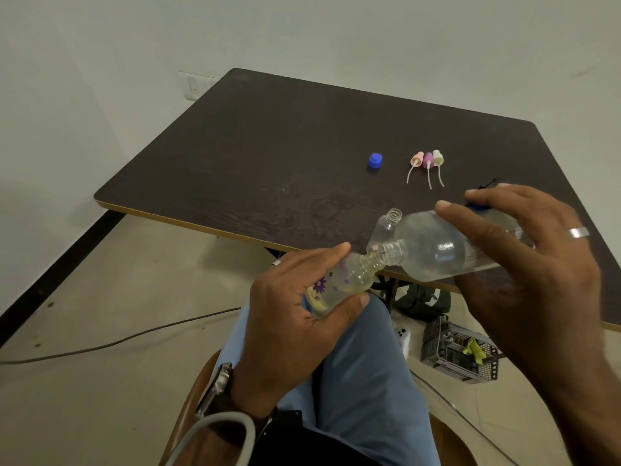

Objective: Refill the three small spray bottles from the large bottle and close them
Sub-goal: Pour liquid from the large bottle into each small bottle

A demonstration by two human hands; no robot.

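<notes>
My left hand [289, 317] grips a small clear spray bottle [349, 280] with purple flowers, tilted, its open neck up to the right. My right hand [524, 264] holds the large clear bottle [437, 247] tipped on its side, its mouth touching the small bottle's neck. A second small clear bottle [386, 227] stands open on the table just behind them. The blue cap [375, 160] lies on the dark table [268, 146]. Three spray heads, pink [416, 160], purple [428, 159] and pale green [437, 157], lie side by side with their tubes toward me.
I sit at the table's near edge, blue trouser legs [363, 364] below my hands. Under the table are a grey wire basket [460, 351], a white object [402, 336] and a dark green bundle [420, 297]. A cable [100, 346] runs across the floor at left.
</notes>
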